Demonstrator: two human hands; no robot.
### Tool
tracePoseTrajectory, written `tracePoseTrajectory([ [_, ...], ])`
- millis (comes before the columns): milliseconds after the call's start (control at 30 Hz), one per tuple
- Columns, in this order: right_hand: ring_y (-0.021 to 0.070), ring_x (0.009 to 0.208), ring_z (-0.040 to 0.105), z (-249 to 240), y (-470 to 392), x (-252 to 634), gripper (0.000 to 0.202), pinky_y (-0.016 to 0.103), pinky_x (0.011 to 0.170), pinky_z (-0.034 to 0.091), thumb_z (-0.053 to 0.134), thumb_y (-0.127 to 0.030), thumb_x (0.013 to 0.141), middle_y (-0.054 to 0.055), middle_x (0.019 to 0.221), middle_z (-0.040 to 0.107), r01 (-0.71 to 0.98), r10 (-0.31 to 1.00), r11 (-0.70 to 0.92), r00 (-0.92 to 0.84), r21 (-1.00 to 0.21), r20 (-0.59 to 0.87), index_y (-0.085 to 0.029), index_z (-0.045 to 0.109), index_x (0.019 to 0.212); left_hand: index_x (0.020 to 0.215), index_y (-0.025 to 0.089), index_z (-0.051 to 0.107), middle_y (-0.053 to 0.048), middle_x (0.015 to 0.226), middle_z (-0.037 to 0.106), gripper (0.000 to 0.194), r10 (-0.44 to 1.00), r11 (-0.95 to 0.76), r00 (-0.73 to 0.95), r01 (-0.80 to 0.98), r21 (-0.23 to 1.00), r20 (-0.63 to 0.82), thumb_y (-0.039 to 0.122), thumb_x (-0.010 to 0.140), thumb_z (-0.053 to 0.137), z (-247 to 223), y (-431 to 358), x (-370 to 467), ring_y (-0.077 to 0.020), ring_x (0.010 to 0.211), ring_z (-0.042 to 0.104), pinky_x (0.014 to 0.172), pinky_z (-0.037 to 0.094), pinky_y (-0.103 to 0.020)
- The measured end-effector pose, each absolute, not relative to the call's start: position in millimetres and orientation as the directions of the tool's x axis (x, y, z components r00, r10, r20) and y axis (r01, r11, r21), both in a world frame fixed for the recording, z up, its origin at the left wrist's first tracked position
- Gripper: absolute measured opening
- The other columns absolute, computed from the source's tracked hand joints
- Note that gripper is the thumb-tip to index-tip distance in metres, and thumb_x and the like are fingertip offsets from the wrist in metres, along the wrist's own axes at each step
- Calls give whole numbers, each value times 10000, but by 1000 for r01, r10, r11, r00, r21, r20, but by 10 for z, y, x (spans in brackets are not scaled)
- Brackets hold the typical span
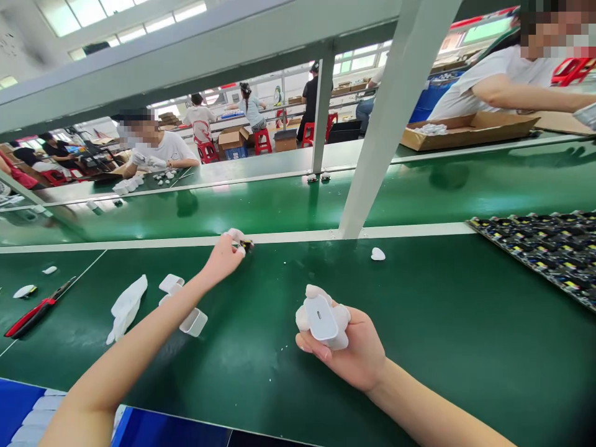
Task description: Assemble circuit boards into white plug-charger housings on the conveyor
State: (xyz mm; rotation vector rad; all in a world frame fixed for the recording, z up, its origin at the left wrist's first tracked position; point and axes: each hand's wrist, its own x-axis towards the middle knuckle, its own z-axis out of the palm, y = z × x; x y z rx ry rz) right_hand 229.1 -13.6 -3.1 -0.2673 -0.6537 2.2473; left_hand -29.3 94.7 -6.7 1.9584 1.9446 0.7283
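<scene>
My right hand (361, 351) grips a white charger housing (322, 320) whose end with a small oblong port slot faces up toward me. White finger cots cover several of its fingertips. Farther off, at the back edge of the green bench, my left hand (223, 257) is closed at the fingertips on a small circuit board (246, 245) with a yellow part, partly hidden by the fingers. White cots are on this hand too. Below the left forearm lie open white plastic shells (194, 323), some partly covered by the arm.
Red-and-black cutters (40, 313), a crumpled white glove or cloth (128, 307) and small white pieces lie left. A loose white finger cot (378, 254) sits behind my right hand. Rows of circuit boards (544, 248) fill the right. A slanted post (372, 149) rises behind the bench; co-workers sit beyond.
</scene>
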Motion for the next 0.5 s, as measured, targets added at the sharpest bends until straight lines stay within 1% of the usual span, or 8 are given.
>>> tracePoseTrajectory([
  [67, 126, 419, 505, -39, -140, 2282, 270, 288, 548, 359, 490, -189, 639, 0, 674, 641, -607, 736, -571, -677, -553, -17, -227, 546, 901, 1028, 204, 528, 1, 827, 624, 265, 998, -64, 45, 791, 609, 46, 102, 792, 465, -193, 629, -75, -121, 625, 612, 604, 503, -248],
  [133, 129, 424, 506, -48, -145, 2264, 261, 301, 551, 375, 489, -184, 637, 2, 696, 640, -589, 743, -560, -668, -582, -39, -227, 545, 888, 997, 216, 541, 11, 825, 649, 252, 989, -68, 141, 728, 683, -51, 106, 790, 447, -296, 347, 99, -121, 635, 632, 593, 508, -236],
  [200, 127, 425, 509, -57, -151, 2240, 233, 307, 550, 390, 487, -167, 627, -5, 690, 623, -570, 743, -548, -668, -612, -43, -220, 548, 845, 1028, 222, 560, 0, 861, 663, 263, 975, -95, 207, 722, 685, -83, 133, 811, 440, -355, 152, 209, -137, 654, 635, 609, 515, -260],
  [233, 127, 424, 513, -62, -155, 2228, 217, 307, 545, 398, 486, -160, 626, -10, 679, 611, -559, 741, -544, -670, -625, -46, -218, 548, 826, 1055, 225, 570, -13, 913, 665, 270, 974, -136, 222, 758, 638, -55, 154, 835, 432, -371, 90, 239, -150, 692, 639, 636, 519, -279],
  [333, 140, 414, 519, -78, -167, 2199, 213, 315, 521, 424, 477, -166, 644, -24, 619, 562, -527, 740, -550, -666, -648, -87, -229, 549, 834, 1120, 226, 591, -56, 1105, 631, 283, 963, -268, 250, 879, 394, 98, 251, 906, 408, -396, -1, 253, -193, 810, 648, 694, 526, -323],
  [367, 144, 413, 519, -84, -170, 2192, 219, 319, 515, 432, 474, -174, 653, -24, 615, 559, -519, 743, -553, -661, -652, -103, -235, 547, 850, 1137, 222, 590, -65, 1149, 616, 291, 953, -299, 263, 892, 339, 149, 288, 919, 410, -399, -19, 244, -198, 820, 651, 693, 531, -325],
  [433, 144, 413, 518, -96, -173, 2181, 227, 325, 510, 445, 469, -189, 660, -17, 643, 578, -509, 748, -551, -653, -661, -120, -244, 541, 868, 1166, 213, 574, -72, 1169, 611, 304, 922, -355, 272, 878, 322, 276, 330, 927, 428, -392, -64, 225, -187, 805, 657, 679, 542, -311],
  [500, 142, 421, 518, -108, -170, 2168, 235, 329, 511, 452, 466, -200, 662, -7, 678, 595, -498, 751, -541, -648, -678, -123, -246, 539, 880, 1178, 212, 552, -70, 1140, 622, 293, 853, -451, 267, 811, 373, 449, 312, 925, 444, -364, -125, 221, -173, 841, 658, 691, 553, -282],
])
